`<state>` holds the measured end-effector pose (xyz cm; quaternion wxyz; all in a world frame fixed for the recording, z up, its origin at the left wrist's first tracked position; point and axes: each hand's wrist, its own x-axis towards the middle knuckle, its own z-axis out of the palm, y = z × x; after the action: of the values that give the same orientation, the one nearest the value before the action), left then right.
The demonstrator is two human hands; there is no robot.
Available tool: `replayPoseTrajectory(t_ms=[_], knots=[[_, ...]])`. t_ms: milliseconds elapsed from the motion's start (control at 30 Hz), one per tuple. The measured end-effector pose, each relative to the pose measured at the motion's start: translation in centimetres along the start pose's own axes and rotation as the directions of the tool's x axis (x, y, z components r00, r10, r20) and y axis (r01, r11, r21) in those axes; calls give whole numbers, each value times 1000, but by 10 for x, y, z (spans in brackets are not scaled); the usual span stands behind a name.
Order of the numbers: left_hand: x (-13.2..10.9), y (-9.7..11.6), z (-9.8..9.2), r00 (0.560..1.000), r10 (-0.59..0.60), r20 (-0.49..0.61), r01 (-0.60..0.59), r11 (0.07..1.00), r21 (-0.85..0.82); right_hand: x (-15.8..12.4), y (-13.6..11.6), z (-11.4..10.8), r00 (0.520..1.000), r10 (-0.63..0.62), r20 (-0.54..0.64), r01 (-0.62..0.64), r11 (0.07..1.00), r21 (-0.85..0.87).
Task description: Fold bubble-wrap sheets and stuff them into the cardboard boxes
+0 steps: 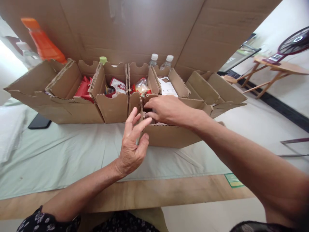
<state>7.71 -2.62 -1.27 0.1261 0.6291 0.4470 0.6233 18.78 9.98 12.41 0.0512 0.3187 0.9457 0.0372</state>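
My left hand [134, 146] is raised with its fingers apart, at the left edge of a small cardboard box [171, 135] that stands in front of the row; nothing is in it. Over that box's rim reaches my right hand [166, 109], its fingers curled down inside. The fingertips and whatever they grip are hidden. Behind stand several cardboard bins in a row. In them lie a red packet [84, 88], a red and white packet [118, 86], a clear and red snack bag [142, 86] and a white box [167, 86].
A large cardboard panel [135, 32] rises behind the bins. An orange bottle [44, 42] and clear bottles, two of them white-capped [169, 58], stand behind the row. A black phone [40, 121] lies on the pale green cloth [79, 151]. At right, a fan [293, 42] rests on a wooden stool [287, 67].
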Motion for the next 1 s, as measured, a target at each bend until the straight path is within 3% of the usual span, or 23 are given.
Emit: replayPoseTrajectory(t_ms=[67, 133, 200, 233, 267, 333, 367, 467, 533, 600, 667, 767, 867, 933, 1000], knots=[[0, -2, -1, 997, -76, -5, 76, 995, -62, -25, 8, -7, 977, 36, -212, -10, 992, 124], [0, -4, -3, 985, -172, 0, 171, 978, -123, -65, 13, -6, 868, 155, -471, -31, 965, 260], [-2, -5, -6, 961, -276, 18, 275, 948, -158, -113, 15, 8, 663, 349, -662, -94, 916, 389], [-3, -6, -7, 945, -327, 28, 327, 930, -167, -136, 16, 22, 507, 469, -723, -141, 873, 467], [-4, -6, -8, 927, -374, 40, 375, 911, -174, -156, 17, 39, 365, 591, -720, -190, 804, 563], [-7, -7, -7, 892, -447, 68, 452, 873, -183, -185, 22, 81, 167, 751, -638, -178, 660, 730], [-8, -7, -6, 879, -469, 88, 477, 858, -188, -192, 26, 103, 167, 795, -583, -169, 606, 777], [-4, -4, 5, 850, -500, 166, 525, 828, -197, -185, 36, 157, 385, 836, -389, -144, 472, 870], [-1, -1, 13, 842, -503, 198, 537, 820, -200, -169, 37, 176, 502, 810, -303, -93, 399, 912], [-4, 4, 16, 839, -510, 189, 541, 816, -203, -158, 29, 184, 542, 794, -274, -45, 353, 935], [-20, 10, 10, 833, -527, 165, 552, 809, -203, -158, 10, 187, 548, 794, -264, -39, 340, 940], [-66, 22, -21, 810, -572, 128, 586, 794, -163, -174, -34, 188, 557, 787, -264, -49, 349, 936], [-108, 35, -68, 754, -657, 8, 652, 747, -128, -176, -85, 178, 641, 718, -271, 14, 342, 940], [-114, 42, -96, 741, -659, -128, 646, 752, -130, -160, -110, 164, 717, 637, -285, 87, 324, 942], [-104, 48, -111, 751, -617, -236, 607, 785, -121, -141, -122, 149, 750, 583, -314, 156, 304, 940]])
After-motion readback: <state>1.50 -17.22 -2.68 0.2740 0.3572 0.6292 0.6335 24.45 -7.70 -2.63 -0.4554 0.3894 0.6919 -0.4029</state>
